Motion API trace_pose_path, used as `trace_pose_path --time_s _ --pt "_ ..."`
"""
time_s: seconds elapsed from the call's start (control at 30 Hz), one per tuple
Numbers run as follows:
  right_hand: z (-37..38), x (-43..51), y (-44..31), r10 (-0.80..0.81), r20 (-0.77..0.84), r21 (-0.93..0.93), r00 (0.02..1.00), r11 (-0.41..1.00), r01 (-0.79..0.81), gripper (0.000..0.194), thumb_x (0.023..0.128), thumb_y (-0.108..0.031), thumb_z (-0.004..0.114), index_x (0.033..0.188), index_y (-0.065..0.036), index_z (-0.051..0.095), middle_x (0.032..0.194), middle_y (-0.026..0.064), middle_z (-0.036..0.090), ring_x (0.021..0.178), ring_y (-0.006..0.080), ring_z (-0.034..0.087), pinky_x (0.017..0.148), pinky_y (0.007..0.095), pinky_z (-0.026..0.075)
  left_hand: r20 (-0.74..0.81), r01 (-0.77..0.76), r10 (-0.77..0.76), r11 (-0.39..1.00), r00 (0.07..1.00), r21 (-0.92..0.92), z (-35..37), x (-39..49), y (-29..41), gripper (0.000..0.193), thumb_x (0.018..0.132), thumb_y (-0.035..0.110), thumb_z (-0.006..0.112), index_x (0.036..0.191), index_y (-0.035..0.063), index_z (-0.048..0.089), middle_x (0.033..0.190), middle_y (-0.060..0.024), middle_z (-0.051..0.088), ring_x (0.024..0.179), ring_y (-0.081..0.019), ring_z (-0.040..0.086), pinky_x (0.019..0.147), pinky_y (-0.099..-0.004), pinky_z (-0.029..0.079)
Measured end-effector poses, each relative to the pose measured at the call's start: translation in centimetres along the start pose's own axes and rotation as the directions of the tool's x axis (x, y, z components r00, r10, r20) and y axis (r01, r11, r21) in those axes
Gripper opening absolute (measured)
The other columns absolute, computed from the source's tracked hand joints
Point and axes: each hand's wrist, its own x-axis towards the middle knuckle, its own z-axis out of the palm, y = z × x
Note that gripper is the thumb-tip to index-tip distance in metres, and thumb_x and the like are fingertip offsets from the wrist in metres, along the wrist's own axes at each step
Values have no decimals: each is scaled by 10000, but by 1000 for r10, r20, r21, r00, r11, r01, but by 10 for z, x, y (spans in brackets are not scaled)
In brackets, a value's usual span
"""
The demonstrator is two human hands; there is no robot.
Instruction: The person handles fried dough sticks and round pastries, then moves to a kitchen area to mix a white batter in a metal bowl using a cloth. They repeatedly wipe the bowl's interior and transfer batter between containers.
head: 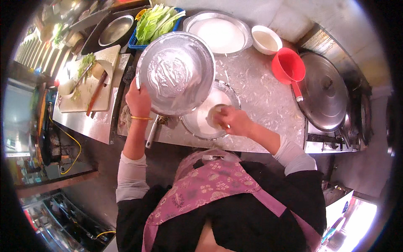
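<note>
My left hand [139,100] grips the rim of a large metal basin [176,72] at its lower left. The basin is held up and tilted, its inside wet with a streaky whitish film. Partly behind it on the worktop stands a second metal basin [201,134] with a white substance [203,108] in it. My right hand [233,119] is over this second basin, its fingers closed on a small round dish-like object [214,115]. Blur and the fingers hide what exactly that object is.
Behind stand a wide metal pan [217,34] of white contents, a white bowl [267,40] and a blue basket [133,42] of leafy greens [154,25]. At right are a red dipper [288,66] and a lidded pan [327,94]. A cutting board [104,100] with a knife [97,91] lies left.
</note>
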Motion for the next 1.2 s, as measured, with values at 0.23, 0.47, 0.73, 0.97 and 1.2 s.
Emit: trace_pose_path --time_s 0.23,0.47,0.73,0.97,1.2 --pt "-59 19 -14 249 -168 108 954 966 -233 564 595 -194 694 1145 -207 569 1034 89 514 925 274 558 750 350 499 84 27 -23 998 996 -53 11 -4 -7 329 791 93 473 1097 45 584 865 -224 619 811 -384 606 698 -413 482" --pt "-50 103 -9 10 -483 -118 876 990 -76 586 598 -125 678 1167 -194 556 1058 71 496 942 246 540 694 344 514 195 -31 31 1000 980 -3 33 -24 22 393 771 84 491 1159 88 556 736 -235 589 684 -411 575 625 -473 458" --pt "-4 75 -9 -186 -300 -174 936 975 138 481 591 -85 681 1059 -157 598 977 94 523 880 274 560 665 348 496 140 -142 150 988 979 -69 27 -16 21 459 759 58 490 1215 95 529 867 -197 627 737 -377 605 665 -431 478" --pt "-40 97 -12 -137 -478 -237 868 971 23 448 623 -100 669 1065 -142 605 956 83 519 834 255 559 661 332 506 169 -172 180 983 969 -65 35 -14 38 435 777 77 488 1209 91 530 835 -211 622 732 -376 604 664 -434 477" --pt "-28 87 -8 -142 -374 -160 916 983 88 434 632 -116 670 1056 -151 589 982 88 504 908 261 547 693 323 496 195 -149 155 988 968 -46 35 -6 30 394 783 77 485 1172 80 549 839 -221 616 749 -397 594 674 -454 469"
